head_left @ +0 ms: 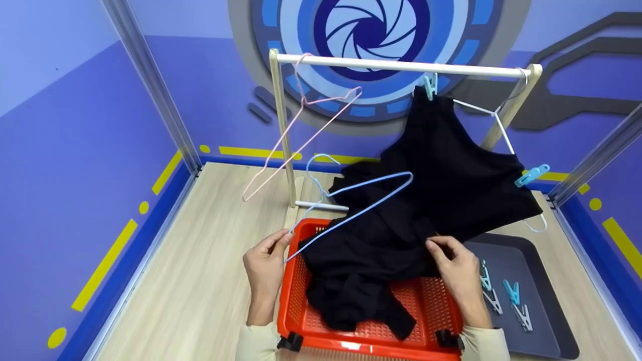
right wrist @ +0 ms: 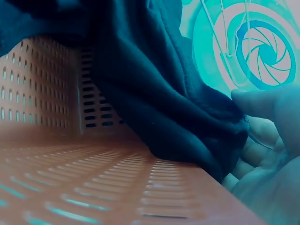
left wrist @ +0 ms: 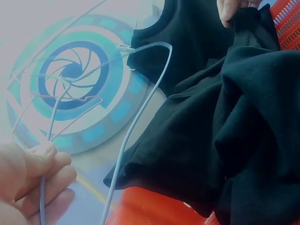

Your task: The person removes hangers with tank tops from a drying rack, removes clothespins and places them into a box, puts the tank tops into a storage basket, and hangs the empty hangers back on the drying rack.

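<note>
Blue hanger (head_left: 325,193) pinched in left grip (head_left: 266,259); right grip (head_left: 457,266), well apart, pinches black garment (head_left: 371,250).

Three hangers (head_left: 351,217), two garments (head_left: 371,250), one basket (head_left: 401,347)

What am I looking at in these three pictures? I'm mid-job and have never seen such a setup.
No machine here: a person works with two bare hands. The wide picture comes from a camera on the head; the close ones, from each wrist. The left hand holds a blue hanger; the right hand pinches black cloth partly in a red basket. Behind, a rack carries a pink hanger and a black garment clipped to a white hanger. On the table, a gray tray holds clothespins.
</note>
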Demonstrator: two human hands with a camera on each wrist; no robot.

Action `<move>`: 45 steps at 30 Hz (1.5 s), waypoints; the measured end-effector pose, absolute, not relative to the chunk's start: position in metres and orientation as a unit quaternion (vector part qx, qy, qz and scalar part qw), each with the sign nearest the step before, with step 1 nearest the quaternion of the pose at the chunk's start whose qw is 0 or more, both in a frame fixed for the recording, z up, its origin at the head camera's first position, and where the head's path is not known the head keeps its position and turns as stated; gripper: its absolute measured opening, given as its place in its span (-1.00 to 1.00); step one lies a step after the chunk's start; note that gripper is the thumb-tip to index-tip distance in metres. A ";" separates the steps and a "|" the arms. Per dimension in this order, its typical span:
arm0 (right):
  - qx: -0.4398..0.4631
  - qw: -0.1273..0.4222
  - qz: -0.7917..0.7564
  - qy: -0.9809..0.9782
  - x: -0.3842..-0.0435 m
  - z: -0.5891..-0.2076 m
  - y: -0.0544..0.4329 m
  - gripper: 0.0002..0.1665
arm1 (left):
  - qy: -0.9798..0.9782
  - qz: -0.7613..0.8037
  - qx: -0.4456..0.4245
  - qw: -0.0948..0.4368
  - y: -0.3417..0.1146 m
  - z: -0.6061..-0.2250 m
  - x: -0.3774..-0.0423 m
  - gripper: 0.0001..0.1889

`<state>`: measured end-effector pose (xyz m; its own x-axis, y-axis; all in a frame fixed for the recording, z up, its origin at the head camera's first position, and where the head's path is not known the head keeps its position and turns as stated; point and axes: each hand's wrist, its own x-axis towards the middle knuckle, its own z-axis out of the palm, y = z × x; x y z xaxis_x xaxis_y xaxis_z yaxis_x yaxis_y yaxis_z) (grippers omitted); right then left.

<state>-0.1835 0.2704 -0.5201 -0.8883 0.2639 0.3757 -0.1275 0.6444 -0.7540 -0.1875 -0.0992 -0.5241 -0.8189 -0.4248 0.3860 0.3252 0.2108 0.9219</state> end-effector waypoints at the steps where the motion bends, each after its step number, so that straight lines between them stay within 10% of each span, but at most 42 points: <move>1: -0.032 0.240 0.416 -0.876 -0.183 -0.519 0.270 -0.91 | -0.716 -0.629 0.036 0.300 -0.098 -0.523 -0.186 -0.88; 18: 0.121 0.331 0.357 -0.865 -0.177 -0.474 0.241 -0.78 | -0.716 -0.613 0.058 0.330 -0.090 -0.520 -0.179 -0.87; 37: 0.308 0.109 0.231 -0.916 -0.241 -0.516 0.167 0.07 | -0.771 -0.539 0.085 0.330 -0.094 -0.521 -0.175 -0.89; 45: 0.295 0.213 0.177 -0.914 -0.257 -0.533 0.157 -0.47 | -0.769 -0.543 0.077 0.329 -0.095 -0.518 -0.177 -0.88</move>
